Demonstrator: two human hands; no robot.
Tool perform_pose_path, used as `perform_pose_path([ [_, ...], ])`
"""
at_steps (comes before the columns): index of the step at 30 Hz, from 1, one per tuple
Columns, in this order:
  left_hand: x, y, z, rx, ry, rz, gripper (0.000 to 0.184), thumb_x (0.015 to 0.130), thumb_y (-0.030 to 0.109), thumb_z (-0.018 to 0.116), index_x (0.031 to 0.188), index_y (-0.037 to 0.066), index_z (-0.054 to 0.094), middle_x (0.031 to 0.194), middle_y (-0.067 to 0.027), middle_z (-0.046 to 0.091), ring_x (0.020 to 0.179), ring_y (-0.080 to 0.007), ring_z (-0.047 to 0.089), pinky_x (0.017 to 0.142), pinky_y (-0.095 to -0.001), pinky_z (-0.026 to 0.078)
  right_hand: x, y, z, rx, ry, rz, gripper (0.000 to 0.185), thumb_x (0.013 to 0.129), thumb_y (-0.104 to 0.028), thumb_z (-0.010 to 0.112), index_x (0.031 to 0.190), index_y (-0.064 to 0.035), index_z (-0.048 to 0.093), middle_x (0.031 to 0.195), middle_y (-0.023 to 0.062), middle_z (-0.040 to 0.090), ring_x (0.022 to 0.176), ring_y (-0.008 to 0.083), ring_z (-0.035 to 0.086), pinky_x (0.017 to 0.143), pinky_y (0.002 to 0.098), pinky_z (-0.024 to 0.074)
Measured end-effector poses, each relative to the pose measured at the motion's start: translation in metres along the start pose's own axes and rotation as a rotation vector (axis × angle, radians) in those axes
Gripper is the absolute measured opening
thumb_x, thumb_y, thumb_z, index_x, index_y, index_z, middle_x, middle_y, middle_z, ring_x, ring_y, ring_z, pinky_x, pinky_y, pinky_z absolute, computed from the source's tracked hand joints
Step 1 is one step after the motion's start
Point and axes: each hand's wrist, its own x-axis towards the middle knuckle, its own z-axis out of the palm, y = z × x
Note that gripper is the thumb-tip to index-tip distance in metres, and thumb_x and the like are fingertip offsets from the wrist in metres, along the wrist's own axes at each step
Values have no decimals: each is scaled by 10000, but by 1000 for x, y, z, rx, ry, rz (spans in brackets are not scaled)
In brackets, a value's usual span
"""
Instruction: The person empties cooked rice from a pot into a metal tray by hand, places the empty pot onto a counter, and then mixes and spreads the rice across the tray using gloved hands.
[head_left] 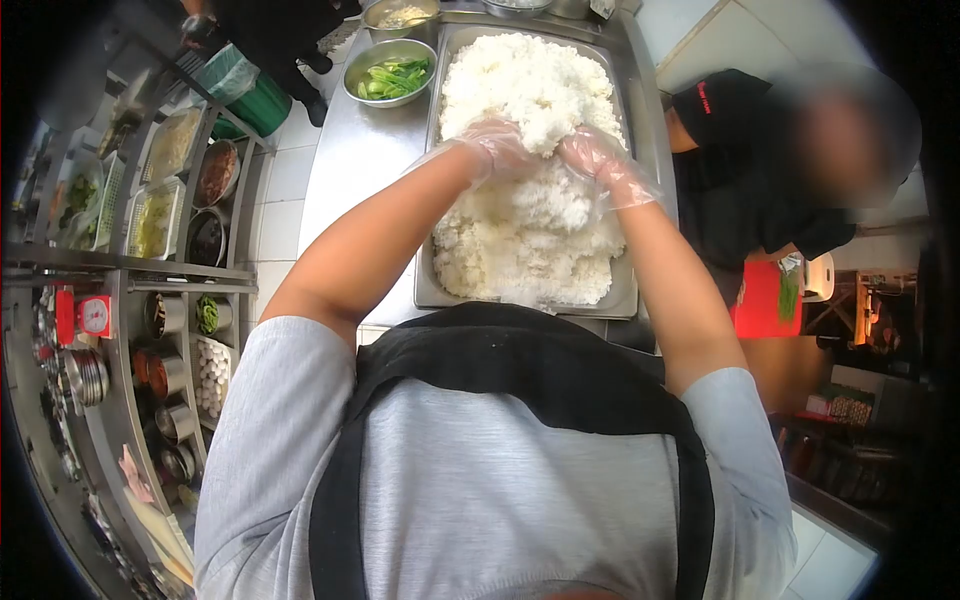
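Note:
A deep metal tray (424,285) is heaped with white cooked rice (525,250). Clear plastic gloves cover both my hands. From the left side, my left hand (500,145) presses into the rice, its fingers partly buried. Opposite it, my right hand (592,155) grips the rice from the right, fingertips curled in against a big clump (545,115) between the two hands. Beyond my hands the rice is piled higher; nearer my apron it lies lower and broken up.
Beside the tray on the steel counter (345,175) stand a bowl of green vegetables (385,98) and another metal bowl (400,14). A co-worker in black (740,150) is close on the right, by a red cutting board (768,300). Shelves (125,280) of containers line the left.

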Motion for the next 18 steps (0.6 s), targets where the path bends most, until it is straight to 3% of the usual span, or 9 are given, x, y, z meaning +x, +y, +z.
perform_pose_path([
  [1, 1, -5, 6, -29, -5, 8, 629, 737, 622, 543, 1062, 94, 644, 1107, -146, 605, 1057, -274, 543, 886, -346, 429, -7, -5, -1, 90, 17, 0, 253, 815, -225, 465, 833, -73, 667, 873, 136, 649, 841, 327, 604, 765, 418, 470],
  [2, 1, -9, 14, -57, -9, 15, 650, 733, 633, 545, 1076, 88, 636, 1116, -157, 596, 1069, -268, 531, 888, -338, 425, -16, -23, -33, 331, -89, 201, 330, 851, -295, 432, 944, -64, 647, 973, 164, 636, 930, 337, 585, 822, 406, 455],
  [5, 1, -21, 44, -273, 154, 139, 686, 706, 666, 553, 1148, 144, 596, 1093, -125, 618, 1023, -288, 556, 893, -357, 423, -34, -45, -53, 599, -129, 347, 450, 890, -411, 389, 1076, -66, 610, 1044, 180, 620, 1017, 321, 560, 926, 381, 410],
  [8, 7, -34, 82, -505, 108, 164, 737, 680, 671, 591, 1194, 143, 569, 1126, -128, 604, 1044, -275, 545, 907, -364, 411, -48, -46, -26, 716, -104, 241, 568, 898, -523, 349, 1178, -76, 561, 1114, 173, 600, 1090, 294, 528, 1016, 358, 337],
  [11, -20, -21, 93, -659, 107, 18, 755, 663, 643, 642, 1206, 124, 567, 1159, -130, 588, 1083, -250, 528, 918, -376, 399, -61, -56, -4, 761, -218, 392, 629, 890, -571, 339, 1233, -75, 517, 1139, 153, 595, 1107, 278, 516, 1052, 362, 291],
  [12, -44, -2, 69, -872, 32, -59, 726, 670, 577, 685, 1186, 78, 578, 1205, -118, 561, 1095, -249, 515, 945, -364, 390, -66, -64, -18, 755, -287, 486, 589, 890, -512, 427, 1244, -49, 511, 1144, 163, 596, 1122, 255, 515, 1037, 367, 310],
  [15, -40, -1, 69, -1198, -192, -87, 757, 679, 452, 735, 1253, 21, 495, 1268, -144, 503, 1105, -261, 506, 977, -344, 381, -84, -93, -66, 1626, -54, 820, 514, 870, -386, 538, 1211, -3, 528, 1082, 166, 620, 1093, 230, 527, 983, 334, 361],
  [17, -44, 5, 51, -1155, -70, -116, 830, 685, 368, 753, 1317, -17, 375, 1292, -181, 472, 1182, -282, 449, 1019, -346, 346, -80, -59, -31, 1679, 76, 557, 484, 821, -307, 604, 1168, 25, 542, 1039, 151, 626, 1026, 217, 550, 919, 302, 397],
  [18, -50, 10, 39, -1135, -13, -136, 875, 687, 326, 761, 1348, -35, 315, 1304, -200, 457, 1220, -293, 421, 1040, -346, 329, -81, -54, -32, 1636, 39, 502, 484, 805, -295, 618, 1158, 30, 549, 1038, 150, 626, 1007, 221, 559, 901, 300, 410],
])
